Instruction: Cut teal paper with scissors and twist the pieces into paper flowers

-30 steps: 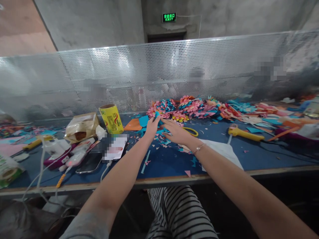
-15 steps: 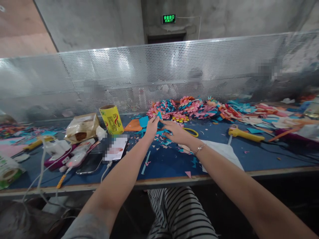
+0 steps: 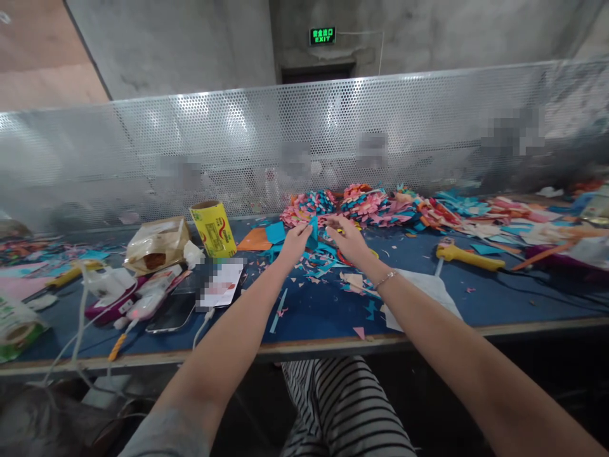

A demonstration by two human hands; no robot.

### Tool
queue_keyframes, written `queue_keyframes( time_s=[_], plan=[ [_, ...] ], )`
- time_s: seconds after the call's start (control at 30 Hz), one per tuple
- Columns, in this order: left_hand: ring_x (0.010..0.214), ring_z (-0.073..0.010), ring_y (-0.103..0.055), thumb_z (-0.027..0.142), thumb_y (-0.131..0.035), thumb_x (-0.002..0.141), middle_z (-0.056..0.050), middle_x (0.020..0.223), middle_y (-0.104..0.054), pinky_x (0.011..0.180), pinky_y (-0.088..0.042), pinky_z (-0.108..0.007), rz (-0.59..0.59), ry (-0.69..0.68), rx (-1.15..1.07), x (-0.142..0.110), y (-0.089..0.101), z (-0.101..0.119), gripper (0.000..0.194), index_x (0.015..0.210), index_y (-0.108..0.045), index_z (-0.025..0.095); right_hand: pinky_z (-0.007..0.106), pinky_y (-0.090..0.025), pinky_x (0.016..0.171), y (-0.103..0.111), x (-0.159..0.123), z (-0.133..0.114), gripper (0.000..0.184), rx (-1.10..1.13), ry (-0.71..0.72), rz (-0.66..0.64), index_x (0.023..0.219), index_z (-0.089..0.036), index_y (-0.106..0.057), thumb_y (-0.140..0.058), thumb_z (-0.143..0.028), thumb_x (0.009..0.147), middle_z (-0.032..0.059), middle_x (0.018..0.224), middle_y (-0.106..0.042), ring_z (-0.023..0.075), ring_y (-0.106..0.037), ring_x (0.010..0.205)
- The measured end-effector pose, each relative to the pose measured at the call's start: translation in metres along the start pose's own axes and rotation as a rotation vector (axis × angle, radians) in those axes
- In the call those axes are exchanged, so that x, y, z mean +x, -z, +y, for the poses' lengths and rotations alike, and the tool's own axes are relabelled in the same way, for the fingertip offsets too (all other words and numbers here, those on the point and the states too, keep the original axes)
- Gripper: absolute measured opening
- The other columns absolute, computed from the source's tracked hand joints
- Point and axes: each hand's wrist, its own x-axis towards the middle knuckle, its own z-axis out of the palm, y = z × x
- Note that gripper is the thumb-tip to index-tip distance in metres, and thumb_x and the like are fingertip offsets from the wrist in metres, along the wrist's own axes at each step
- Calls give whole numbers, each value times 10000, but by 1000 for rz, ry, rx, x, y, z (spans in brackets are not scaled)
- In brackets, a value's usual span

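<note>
My left hand (image 3: 294, 241) pinches a folded piece of blue paper (image 3: 313, 233) upright above the middle of the table. To its right, my right hand (image 3: 349, 241) hangs a little apart from the paper, fingers bent and spread, with nothing visible in them. A yellow loop (image 3: 375, 254), perhaps a scissor handle, lies partly hidden beneath that hand. Blue paper scraps (image 3: 326, 261) are strewn under both hands. Left of them lie a blue paper sheet (image 3: 275, 233) and an orange paper sheet (image 3: 254, 240).
Behind my hands, layered paper flowers (image 3: 364, 202) line a perforated metal screen (image 3: 247, 139). A yellow glue gun (image 3: 469, 257) and white sheet (image 3: 428, 295) lie right. Leftward stand a yellow cardboard tube (image 3: 213, 230), brown bag (image 3: 158, 244), phone (image 3: 171, 314) and cables.
My right hand has drawn away from the blue paper and its fingers have parted. My left hand has shifted slightly right, and more of the paper shows.
</note>
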Motion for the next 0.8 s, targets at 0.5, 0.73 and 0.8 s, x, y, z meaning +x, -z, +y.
queue_keyframes(
  time_s=[0.5,0.73,0.8],
  plan=[
    [515,-84,-478,426,-517,762,14,605,-507,437,-418,-191,-222,48,60,-6,-5,2,286,724,-544,144,256,-446,600,0,-1,0,303,402,-273,-139,741,-178,-600,-685,-432,599,-23,632,-562,94,-505,578],
    [583,-93,-482,365,-580,725,8,705,-533,506,-401,-209,-106,-102,124,-5,-5,-4,215,789,-540,163,261,-420,555,1,0,2,341,371,-288,-82,717,-167,-582,-719,-428,546,-35,587,-523,92,-476,538],
    [671,-110,-512,315,-594,718,-6,760,-561,594,-416,-223,-39,-167,182,-5,-5,-3,179,788,-542,159,263,-425,555,1,0,1,349,372,-294,-64,729,-166,-578,-723,-421,538,-37,585,-518,94,-479,541]
  ],
)
